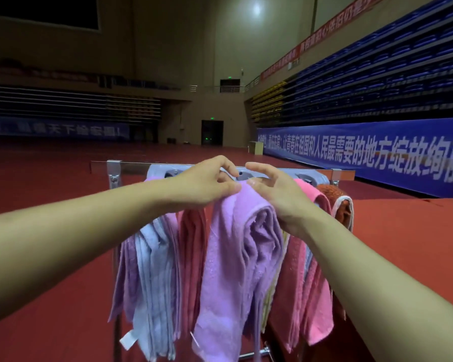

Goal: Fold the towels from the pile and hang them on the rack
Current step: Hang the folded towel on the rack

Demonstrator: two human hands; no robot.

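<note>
Towels crowd the metal rack (pixel 114 171) in a dim sports hall, and we count seven of them side by side along its top bar. From the left hang a pale purple towel (pixel 124 273), a light blue towel (pixel 152 278), a dark pink towel (pixel 191 246), the large lilac towel (pixel 228 270) at centre, a yellowish towel (pixel 268 307) that shows only as a thin strip, a bright pink towel (pixel 309 278), and a rust-orange towel with a white border (pixel 344 205) at the far right end.

Our two bare hands meet over the top fold of the lilac towel, which lies draped across the bar. Our left hand (pixel 207 184) has thumb and fingers curled together, touching the cloth at its crest; we cannot tell whether it truly pinches the fabric. Our right hand (pixel 275 190) has its fingers spread and loose, the palm resting against the towel's right shoulder, gripping nothing.

The towels hang packed edge to edge, overlapping, with bare bar showing only at the left bracket. A white label (pixel 128 339) dangles near the blue towel's lower hem. Around the rack the red floor (pixel 50 257) lies wide and open on the left and beyond, while a long blue banner (pixel 377 150) and tiers of blue seating (pixel 390 74) line the right side.
</note>
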